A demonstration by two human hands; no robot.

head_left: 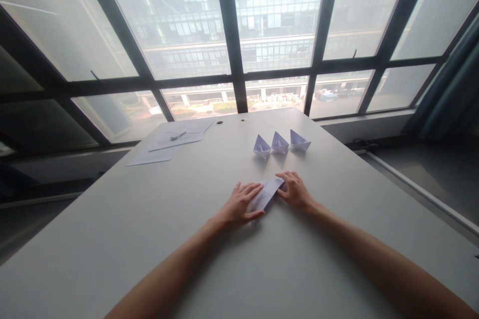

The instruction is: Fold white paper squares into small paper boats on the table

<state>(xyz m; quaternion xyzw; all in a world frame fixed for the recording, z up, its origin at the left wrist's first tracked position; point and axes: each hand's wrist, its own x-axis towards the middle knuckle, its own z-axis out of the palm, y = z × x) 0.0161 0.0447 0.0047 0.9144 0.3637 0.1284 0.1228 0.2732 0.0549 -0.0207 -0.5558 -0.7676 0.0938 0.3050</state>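
Observation:
A folded piece of white paper (266,193) lies flat on the grey table (187,209) in front of me. My left hand (239,205) rests on its near left end with fingers stretched out flat. My right hand (295,190) presses on its far right end, fingers curled down onto the paper edge. Just beyond the hands stand three finished paper boats (280,143) in a row.
Loose white sheets (168,144) with a pen (178,135) on top lie at the table's far left. Two small dark holes (231,121) sit near the far edge. Large windows rise behind the table; a blue curtain (452,84) hangs at right.

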